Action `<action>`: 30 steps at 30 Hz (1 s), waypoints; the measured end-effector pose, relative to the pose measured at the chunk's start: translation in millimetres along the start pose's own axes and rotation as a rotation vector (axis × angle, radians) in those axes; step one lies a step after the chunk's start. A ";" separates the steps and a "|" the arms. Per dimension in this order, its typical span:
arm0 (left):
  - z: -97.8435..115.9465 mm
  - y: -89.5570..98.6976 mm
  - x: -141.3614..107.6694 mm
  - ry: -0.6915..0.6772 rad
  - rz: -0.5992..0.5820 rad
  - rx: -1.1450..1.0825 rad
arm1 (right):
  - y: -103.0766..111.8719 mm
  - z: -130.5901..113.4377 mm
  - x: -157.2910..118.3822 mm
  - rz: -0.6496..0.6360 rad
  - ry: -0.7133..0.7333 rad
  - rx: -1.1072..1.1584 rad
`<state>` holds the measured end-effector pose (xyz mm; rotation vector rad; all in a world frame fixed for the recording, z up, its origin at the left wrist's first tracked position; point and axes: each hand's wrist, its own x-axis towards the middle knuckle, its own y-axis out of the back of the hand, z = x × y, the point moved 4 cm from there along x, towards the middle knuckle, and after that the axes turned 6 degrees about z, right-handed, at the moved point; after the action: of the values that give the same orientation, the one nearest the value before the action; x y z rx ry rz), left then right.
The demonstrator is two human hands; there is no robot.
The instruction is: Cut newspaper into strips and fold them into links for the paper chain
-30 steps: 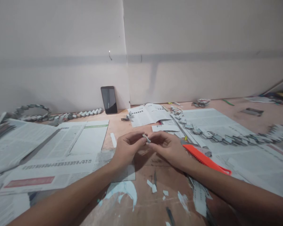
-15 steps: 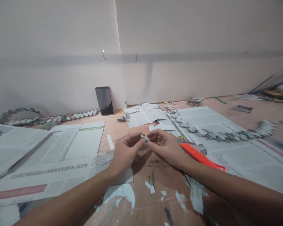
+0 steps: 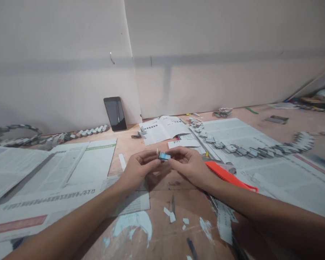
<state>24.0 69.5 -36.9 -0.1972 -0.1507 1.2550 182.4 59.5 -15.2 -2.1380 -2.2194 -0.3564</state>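
Observation:
Between my fingertips, above the table, is a small folded paper piece [image 3: 164,156] with a light blue face. My left hand [image 3: 141,164] pinches its left end, where a pale edge sticks up. My right hand [image 3: 188,164] grips the other end between thumb and fingers. Just beyond my right wrist lies an orange-red cutter [image 3: 227,175], partly hidden by the forearm. A chain of folded paper links [image 3: 242,151] curves over newspaper on the right, and a similar chain [image 3: 78,133] runs along the wall on the left.
A dark phone [image 3: 115,113] leans on the wall. An opened printed sheet [image 3: 165,130] lies ahead of my hands. Newspaper [image 3: 51,191] covers the left side, with more newspaper [image 3: 276,180] at right. Small paper scraps [image 3: 172,216] lie near me on the wooden table [image 3: 162,238].
The paper piece has been turned between my fingers: its blue face and a raised end now show, where a narrow pale strip showed before. The whole view has shifted slightly.

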 end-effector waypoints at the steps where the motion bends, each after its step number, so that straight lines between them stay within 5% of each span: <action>1: -0.8 0.8 0.9 0.004 -0.022 -0.022 | 0.1 -0.2 -0.3 0.006 0.020 -0.025; 16: -5.1 8.2 9.6 0.024 -0.154 -0.047 | 2.1 -18.7 -8.5 0.058 0.637 -0.400; 30: 3.5 0.5 4.5 0.021 -0.164 0.058 | 1.3 -21.4 -13.3 0.039 0.827 -0.517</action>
<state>24.2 74.1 -33.6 -0.1451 -0.1098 1.0922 181.6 42.4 3.3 -1.6860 -1.6900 -1.6026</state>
